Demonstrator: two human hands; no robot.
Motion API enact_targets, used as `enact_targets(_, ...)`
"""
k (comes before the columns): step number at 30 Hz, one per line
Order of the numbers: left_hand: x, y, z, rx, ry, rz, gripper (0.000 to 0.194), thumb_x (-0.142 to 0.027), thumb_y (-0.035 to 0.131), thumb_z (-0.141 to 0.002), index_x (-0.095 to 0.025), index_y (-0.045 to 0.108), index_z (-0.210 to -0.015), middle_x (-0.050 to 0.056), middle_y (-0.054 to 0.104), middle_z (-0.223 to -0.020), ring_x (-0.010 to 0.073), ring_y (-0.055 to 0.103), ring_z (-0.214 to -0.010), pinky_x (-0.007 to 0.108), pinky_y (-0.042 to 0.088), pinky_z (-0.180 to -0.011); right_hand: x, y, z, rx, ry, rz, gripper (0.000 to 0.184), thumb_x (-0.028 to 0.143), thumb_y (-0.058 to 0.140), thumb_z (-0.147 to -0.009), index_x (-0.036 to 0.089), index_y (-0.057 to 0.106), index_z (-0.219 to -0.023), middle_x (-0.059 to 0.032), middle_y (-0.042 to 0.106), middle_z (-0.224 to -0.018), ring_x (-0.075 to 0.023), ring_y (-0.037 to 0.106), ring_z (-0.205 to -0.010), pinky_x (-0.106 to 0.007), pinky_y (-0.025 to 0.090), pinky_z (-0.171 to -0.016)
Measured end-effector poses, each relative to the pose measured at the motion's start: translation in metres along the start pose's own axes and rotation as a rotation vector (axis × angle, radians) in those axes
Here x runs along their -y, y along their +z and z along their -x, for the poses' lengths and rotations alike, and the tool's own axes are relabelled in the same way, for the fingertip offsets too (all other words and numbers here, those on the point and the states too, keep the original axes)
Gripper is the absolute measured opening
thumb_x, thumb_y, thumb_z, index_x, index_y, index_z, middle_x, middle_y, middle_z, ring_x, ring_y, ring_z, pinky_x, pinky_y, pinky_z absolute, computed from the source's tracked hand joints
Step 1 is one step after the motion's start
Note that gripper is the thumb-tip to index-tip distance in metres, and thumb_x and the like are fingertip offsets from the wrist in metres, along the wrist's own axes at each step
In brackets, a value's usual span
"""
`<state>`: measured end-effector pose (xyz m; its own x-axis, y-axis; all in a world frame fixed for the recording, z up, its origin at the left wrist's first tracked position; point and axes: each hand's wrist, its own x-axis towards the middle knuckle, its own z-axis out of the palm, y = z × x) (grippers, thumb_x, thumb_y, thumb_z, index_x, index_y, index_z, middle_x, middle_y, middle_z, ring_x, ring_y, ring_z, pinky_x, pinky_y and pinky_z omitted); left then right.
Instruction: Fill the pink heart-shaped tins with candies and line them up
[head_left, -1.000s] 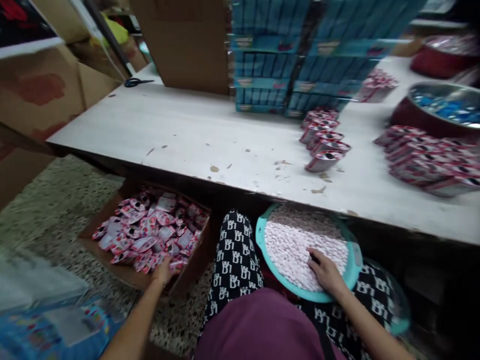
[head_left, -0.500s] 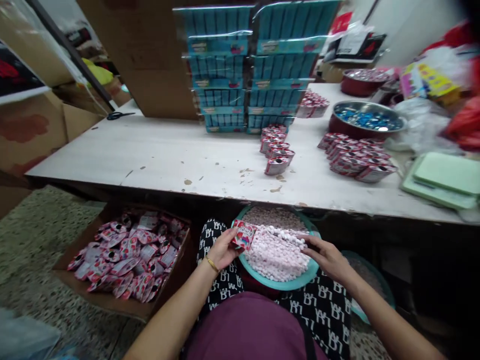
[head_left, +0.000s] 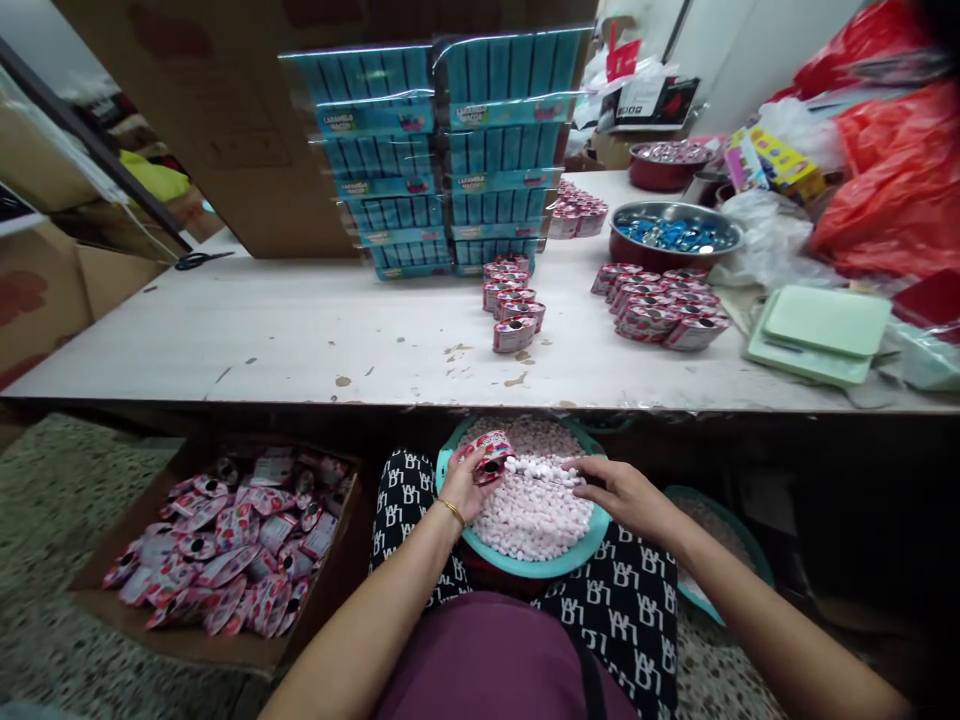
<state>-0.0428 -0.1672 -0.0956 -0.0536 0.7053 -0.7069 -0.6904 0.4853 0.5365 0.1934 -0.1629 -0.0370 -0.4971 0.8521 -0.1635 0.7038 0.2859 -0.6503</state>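
Lap work at the scuffed white desk (head_left: 390,345)

Left hand (head_left: 465,487) curled, thumb and fingers around a small red-and-pink printed packet (head_left: 495,442) with a dark oval mouth. Packet sits above the left part of a round teal plastic basin (head_left: 517,568) of small white pellets (head_left: 532,525). Right hand (head_left: 622,495) loosely bent, fingertips at the far end of a raised row of pellets running toward the packet; cannot tell whether it grips a tool beneath.

Handling, my judgement: press the packet's sides lightly so the mouth keeps its oval; hold the row level, close to the mouth; work over the basin so strays drop back.

Writing: film-wrapped teal cartons (head_left: 499,150), roughly "CARAMELO MACCO", first letter uncertain. Packet lettering too small. Black-and-white trousers (head_left: 619,625) repeat block letters.
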Motion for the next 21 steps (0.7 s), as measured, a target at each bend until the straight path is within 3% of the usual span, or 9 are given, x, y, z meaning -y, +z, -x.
enact_targets(5,0.016,0.009,-0.001,0.047,-0.05,0.163,0.013,-0.021,0.059,-0.071,-0.017,0.056,-0.082,-0.002,0.061,-0.063,0.0075,0.054,-0.05,0.025,0.049,-0.056,0.009,0.003,-0.009,0.05,0.039,0.184,0.031,0.034,0.045,-0.079,0.022,0.055,-0.106,-0.0044,0.061,-0.104,-0.0189,0.055,-0.097,-0.03,0.041,-0.081)
enact_targets(9,0.03,0.011,-0.003,-0.011,-0.045,0.265,0.007,-0.016,0.059,-0.071,-0.015,0.058,-0.079,0.0,0.063,-0.068,0.0084,0.057,-0.056,0.022,0.049,-0.056,0.036,-0.003,-0.018,0.092,0.07,0.476,0.028,0.03,0.042,-0.08,0.023,0.053,-0.105,-0.0053,0.063,-0.095,-0.0198,0.058,-0.087,-0.029,0.041,-0.069)
enact_targets(13,0.034,0.013,-0.003,-0.046,-0.04,0.3,0.005,-0.016,0.057,-0.074,-0.015,0.059,-0.078,0.002,0.064,-0.072,0.0094,0.06,-0.062,0.022,0.05,-0.059,0.064,-0.003,-0.026,0.089,0.022,0.72,0.017,0.021,0.042,-0.079,0.02,0.053,-0.091,-0.0053,0.061,-0.081,-0.0185,0.058,-0.073,-0.026,0.036,-0.057)
enact_targets(18,0.033,0.014,-0.007,-0.045,-0.012,0.314,0.006,-0.015,0.055,-0.075,-0.012,0.059,-0.079,0.004,0.065,-0.072,0.0098,0.06,-0.06,0.021,0.05,-0.054,0.081,-0.004,-0.032,0.036,-0.118,0.834,0.017,0.009,0.039,-0.076,0.018,0.053,-0.081,-0.0073,0.057,-0.076,-0.018,0.054,-0.071,-0.028,0.033,-0.058)
enact_targets(21,0.032,0.01,-0.011,-0.038,0.023,0.313,0.007,-0.015,0.056,-0.074,-0.012,0.059,-0.08,0.005,0.065,-0.073,0.0105,0.061,-0.061,0.022,0.05,-0.055,0.074,-0.014,-0.026,0.04,-0.119,0.846,0.015,0.009,0.041,-0.075,0.018,0.053,-0.078,-0.0056,0.057,-0.076,-0.0171,0.052,-0.069,-0.029,0.032,-0.058)
